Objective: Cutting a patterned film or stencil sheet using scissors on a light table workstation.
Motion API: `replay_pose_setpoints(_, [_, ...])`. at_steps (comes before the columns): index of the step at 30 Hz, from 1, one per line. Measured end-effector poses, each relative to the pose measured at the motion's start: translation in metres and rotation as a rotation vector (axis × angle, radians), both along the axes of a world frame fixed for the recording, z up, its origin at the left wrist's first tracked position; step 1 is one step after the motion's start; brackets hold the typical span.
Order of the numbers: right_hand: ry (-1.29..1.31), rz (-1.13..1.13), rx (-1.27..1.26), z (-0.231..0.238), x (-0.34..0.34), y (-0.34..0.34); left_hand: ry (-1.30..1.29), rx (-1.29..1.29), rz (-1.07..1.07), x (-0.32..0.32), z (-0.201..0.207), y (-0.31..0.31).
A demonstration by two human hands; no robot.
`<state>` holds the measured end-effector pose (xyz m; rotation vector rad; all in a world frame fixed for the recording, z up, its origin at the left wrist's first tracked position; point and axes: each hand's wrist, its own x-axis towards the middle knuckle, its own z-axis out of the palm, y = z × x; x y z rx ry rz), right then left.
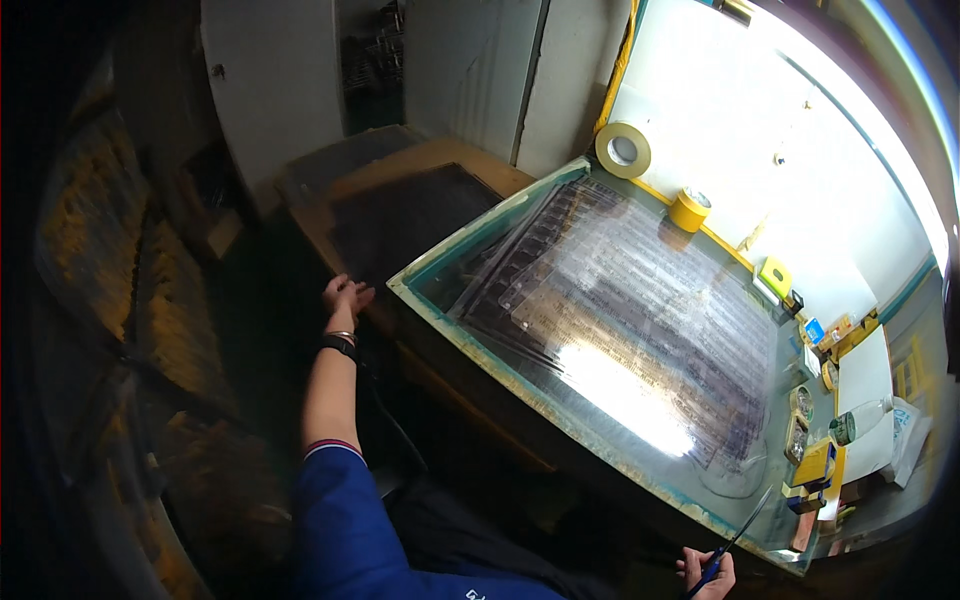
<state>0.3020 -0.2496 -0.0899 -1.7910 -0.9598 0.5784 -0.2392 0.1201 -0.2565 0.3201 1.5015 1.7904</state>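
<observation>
My left hand [348, 294] is stretched out beside the near left corner of a glass-topped table [470, 355]. Its fingers are loosely apart, and nothing shows in them. At the lower right, my right hand [708, 574] is closed around a slim tool with a dark blue handle and a long, thin, pointed metal end [745, 522]; its exact kind is unclear. The point slants up over the table's near right corner. Dark transparent film sheets [640, 300] with fine printed patterns lie stacked on the glass, with bright glare on the near part.
Along the table's far side stand a wide tape roll [622, 151] and a yellow tape roll [689, 209]. Small boxes, tape rolls and a clear bottle [858, 422] crowd the right edge. A lower wooden table [430, 165] with a dark panel stands behind on the left.
</observation>
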Motion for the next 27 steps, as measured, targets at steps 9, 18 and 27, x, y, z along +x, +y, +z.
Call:
replay_pose_setpoints(9, [-0.016,0.042,-0.018,0.001,-0.003,0.009,0.921,-0.411,-0.202,-0.039,-0.118,0.009])
replay_pose_setpoints(18, [-0.008,-0.001,0.023,0.003,-0.003,0.008,0.901,-0.526,0.243,-0.022,-0.021,0.002])
replay_pose_setpoints(27, [-0.006,0.002,0.145,-0.012,0.02,0.019,1.62,0.836,-0.946,0.284,0.194,-0.095])
